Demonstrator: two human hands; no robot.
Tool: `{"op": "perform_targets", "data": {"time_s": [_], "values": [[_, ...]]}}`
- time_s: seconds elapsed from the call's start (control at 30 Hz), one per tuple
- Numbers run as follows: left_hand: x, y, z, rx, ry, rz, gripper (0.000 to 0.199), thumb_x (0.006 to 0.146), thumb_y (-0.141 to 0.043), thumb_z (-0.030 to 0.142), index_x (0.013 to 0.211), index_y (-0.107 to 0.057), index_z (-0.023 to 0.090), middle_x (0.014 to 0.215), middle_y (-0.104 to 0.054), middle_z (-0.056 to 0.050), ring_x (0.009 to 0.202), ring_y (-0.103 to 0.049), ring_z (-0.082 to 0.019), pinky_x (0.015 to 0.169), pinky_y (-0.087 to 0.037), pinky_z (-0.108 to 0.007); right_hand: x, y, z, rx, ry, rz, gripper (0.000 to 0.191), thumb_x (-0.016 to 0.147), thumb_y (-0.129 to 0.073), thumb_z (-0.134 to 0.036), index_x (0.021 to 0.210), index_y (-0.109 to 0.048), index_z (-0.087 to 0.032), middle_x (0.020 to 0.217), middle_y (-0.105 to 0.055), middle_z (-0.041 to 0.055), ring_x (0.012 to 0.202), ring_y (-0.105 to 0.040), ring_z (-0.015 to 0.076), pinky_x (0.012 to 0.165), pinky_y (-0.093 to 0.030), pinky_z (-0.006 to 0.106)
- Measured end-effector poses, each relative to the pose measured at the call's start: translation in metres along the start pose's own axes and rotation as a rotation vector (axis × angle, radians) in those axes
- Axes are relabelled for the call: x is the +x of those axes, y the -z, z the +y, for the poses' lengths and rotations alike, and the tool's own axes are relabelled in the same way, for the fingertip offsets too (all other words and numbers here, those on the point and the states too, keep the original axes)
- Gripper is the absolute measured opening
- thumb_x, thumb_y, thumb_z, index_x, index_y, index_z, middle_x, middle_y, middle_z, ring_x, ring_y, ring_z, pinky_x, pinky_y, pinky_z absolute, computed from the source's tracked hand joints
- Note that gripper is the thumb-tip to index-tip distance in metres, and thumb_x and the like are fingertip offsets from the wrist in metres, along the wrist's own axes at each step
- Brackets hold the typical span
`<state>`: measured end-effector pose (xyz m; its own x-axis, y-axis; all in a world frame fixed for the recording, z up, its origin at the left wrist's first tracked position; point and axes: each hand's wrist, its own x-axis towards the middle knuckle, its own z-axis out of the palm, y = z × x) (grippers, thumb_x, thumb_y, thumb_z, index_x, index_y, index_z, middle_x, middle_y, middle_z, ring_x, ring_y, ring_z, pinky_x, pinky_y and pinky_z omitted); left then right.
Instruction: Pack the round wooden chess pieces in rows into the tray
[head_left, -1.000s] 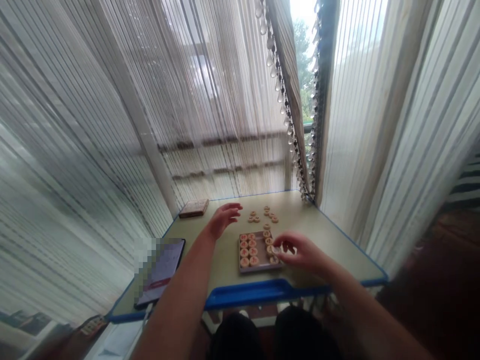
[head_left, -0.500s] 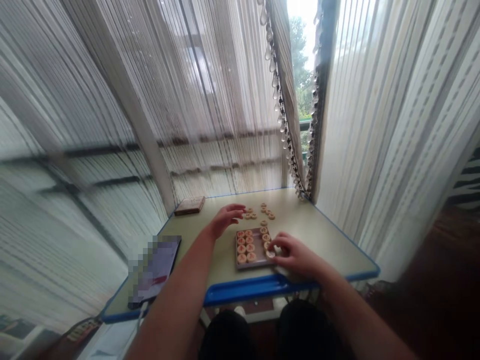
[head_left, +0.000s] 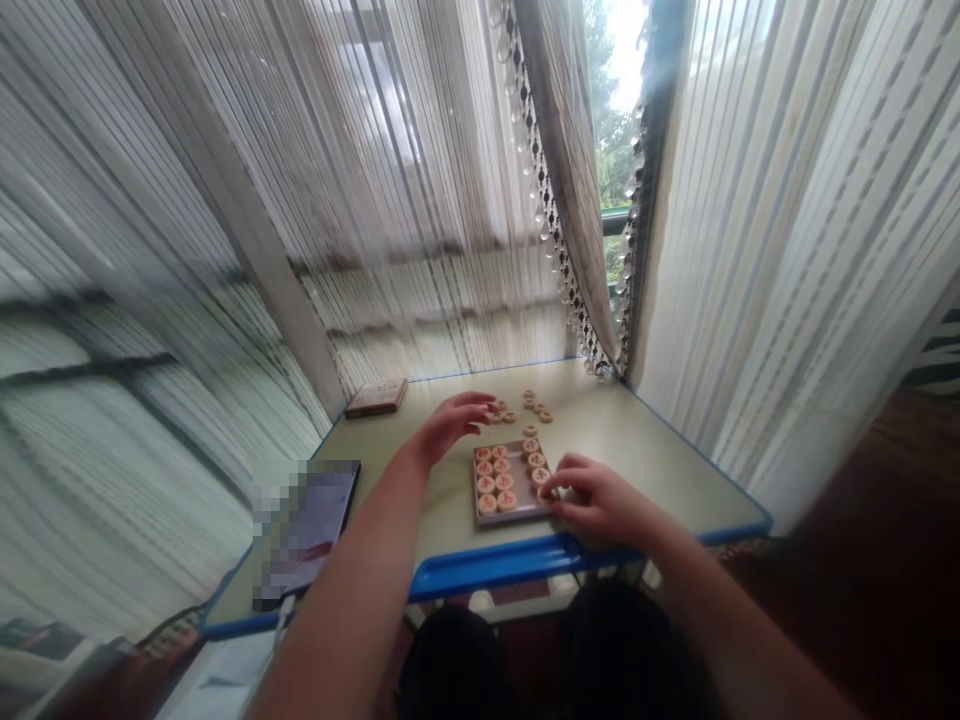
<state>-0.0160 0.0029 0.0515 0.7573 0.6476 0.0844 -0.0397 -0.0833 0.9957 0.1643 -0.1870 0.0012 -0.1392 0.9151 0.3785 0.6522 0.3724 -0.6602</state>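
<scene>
A shallow box lies near the table's front edge. Several round pieces with red marks fill two columns on its left side, and a column of dark-marked pieces runs along its right side. At the box's front right corner, my right hand has its fingers closed on a round piece. My left hand hovers beyond the box with fingers apart, beside some loose pieces. More loose pieces lie farther back, to the right.
A brown box sits at the table's back left corner. On the left edge lies a tablet, partly pixelated, with a cable. The table has a blue rim; string curtains hang behind it.
The view has shifted slightly, moving the table up in the picture. My right hand remains at the box's front right corner, and my left hand still hovers by the loose pieces.
</scene>
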Motion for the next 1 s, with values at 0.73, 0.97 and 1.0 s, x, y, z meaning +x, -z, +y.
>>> {"op": "perform_targets", "data": {"time_s": [0.73, 0.97, 1.0], "values": [[0.018, 0.025, -0.043, 1.046, -0.072, 0.331, 0.028, 0.069, -0.049, 0.012, 0.091, -0.067, 0.016, 0.102, -0.064, -0.010, 0.101, -0.052, -0.023, 0.097, -0.033, -0.034, -0.003, 0.003, 0.003, 0.051, -0.060, 0.043, 0.024, 0.077, -0.054, -0.024, 0.098, -0.062, -0.019, 0.078, -0.050, 0.0014, 0.060, -0.045, 0.0102, 0.056, -0.040, 0.023], [0.022, 0.024, -0.049, 1.060, -0.111, 0.338, 0.032, 0.072, -0.045, 0.009, 0.093, -0.067, 0.015, 0.103, -0.064, -0.010, 0.102, -0.053, -0.023, 0.096, -0.034, -0.034, 0.000, -0.003, -0.002, -0.003, -0.094, 0.100, 0.028, 0.080, -0.050, -0.029, 0.104, -0.059, -0.020, 0.082, -0.054, 0.0027, 0.064, -0.050, 0.0119, 0.060, -0.043, 0.025], [0.023, 0.023, -0.050, 1.070, -0.122, 0.336, 0.033, 0.072, -0.044, 0.008, 0.094, -0.067, 0.015, 0.103, -0.064, -0.011, 0.102, -0.053, -0.023, 0.096, -0.034, -0.034, 0.004, -0.002, -0.006, -0.050, -0.101, 0.115, 0.028, 0.081, -0.048, -0.029, 0.105, -0.059, -0.020, 0.084, -0.055, 0.0030, 0.065, -0.051, 0.0121, 0.061, -0.043, 0.025]]}}
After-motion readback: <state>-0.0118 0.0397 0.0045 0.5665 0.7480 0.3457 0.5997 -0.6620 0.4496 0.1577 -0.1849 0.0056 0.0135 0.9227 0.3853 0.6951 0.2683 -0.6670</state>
